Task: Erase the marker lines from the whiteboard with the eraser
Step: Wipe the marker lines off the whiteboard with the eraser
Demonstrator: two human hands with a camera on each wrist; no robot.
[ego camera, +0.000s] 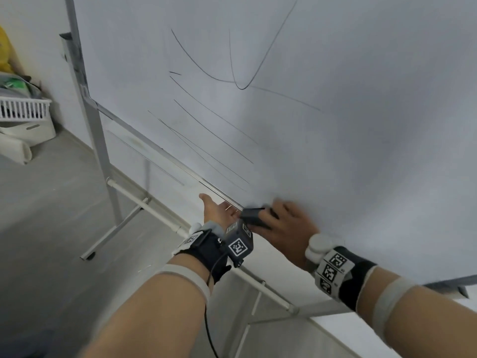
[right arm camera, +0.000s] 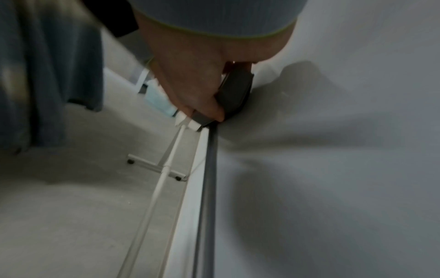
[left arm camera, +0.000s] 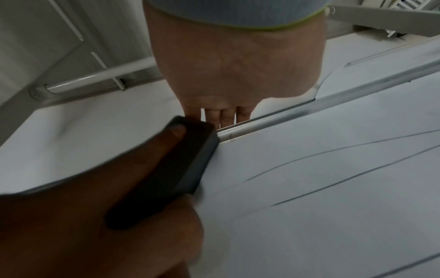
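Note:
A large whiteboard (ego camera: pixel 361 125) on a stand carries black marker lines (ego camera: pixel 214 135): several slanted strokes low down and curves above. My right hand (ego camera: pixel 284 220) grips a dark grey eraser (ego camera: pixel 254 217) and holds it against the board just above the bottom rail (ego camera: pixel 167 156), below the lowest strokes. In the right wrist view my thumb and fingers (right arm camera: pixel 202 84) clamp the eraser (right arm camera: pixel 235 90). My left hand (ego camera: pixel 218 210) holds the bottom rail (left arm camera: pixel 285 120) right beside the eraser (left arm camera: pixel 190 159). Its fingers (left arm camera: pixel 226 116) hook behind the rail, tips hidden, and the thumb sticks out.
The stand's white crossbar (ego camera: pixel 154 210) and splayed foot (ego camera: pixel 111 233) run below the board over a grey floor. A white slatted basket (ego camera: pixel 23 109) with other items sits by the wall at far left. Blue-grey cloth (right arm camera: pixel 47 75) hangs at the left of the right wrist view.

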